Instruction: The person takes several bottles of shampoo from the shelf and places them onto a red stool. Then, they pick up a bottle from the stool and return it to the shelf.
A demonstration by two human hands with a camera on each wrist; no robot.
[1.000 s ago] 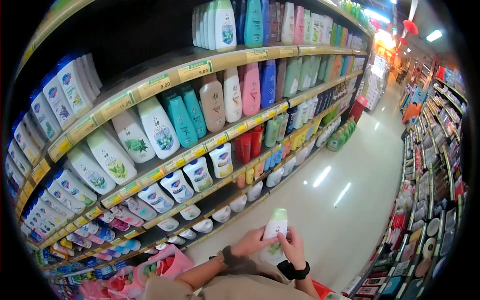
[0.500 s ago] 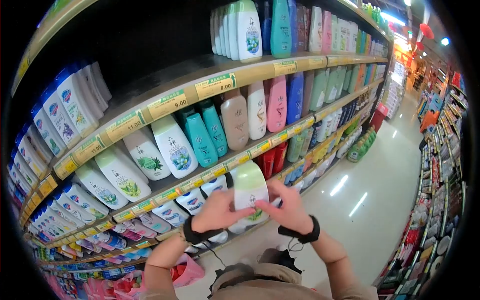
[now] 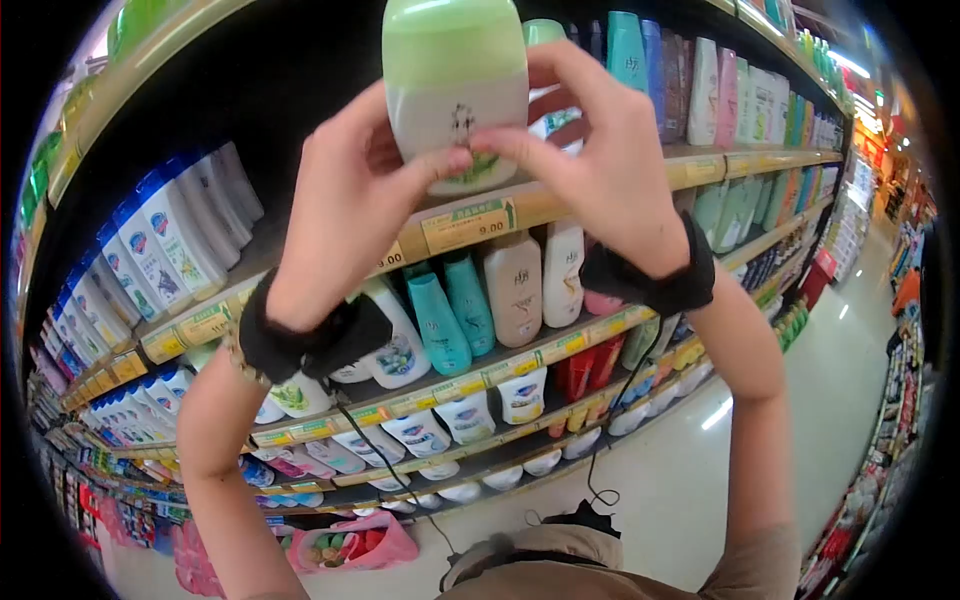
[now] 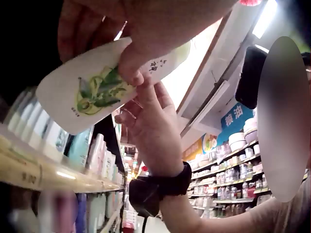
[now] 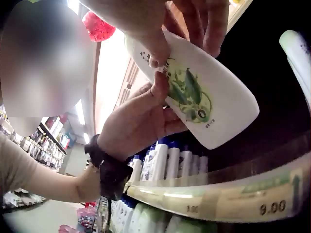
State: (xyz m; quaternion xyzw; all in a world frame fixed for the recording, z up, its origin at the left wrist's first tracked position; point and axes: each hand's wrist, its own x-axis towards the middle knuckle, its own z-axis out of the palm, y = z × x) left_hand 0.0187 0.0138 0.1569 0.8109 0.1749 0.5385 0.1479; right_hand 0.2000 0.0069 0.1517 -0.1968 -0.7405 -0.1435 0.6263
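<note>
A white bottle with a pale green cap (image 3: 455, 60) is held upright in both hands in front of the top shelf. My left hand (image 3: 345, 200) grips its left side and my right hand (image 3: 610, 165) its right side, thumbs on the front near each other. The bottle (image 4: 92, 92) shows a green leaf picture in the left wrist view, with the right hand (image 4: 158, 131) beyond it. In the right wrist view the bottle (image 5: 214, 97) is tilted, and the left hand (image 5: 136, 119) touches its lower edge.
Blue-capped white bottles (image 3: 165, 240) stand at the left of the upper shelf. Teal bottles (image 3: 440, 325) and a tan bottle (image 3: 514, 290) line the shelf below the price rail (image 3: 470, 228). A pink basket (image 3: 385, 540) is on the floor; the aisle (image 3: 660, 460) runs to the right.
Both hands have raised the bottle from low near the body to the height of the upper shelf. The view has shifted too, with the shelves now further right.
</note>
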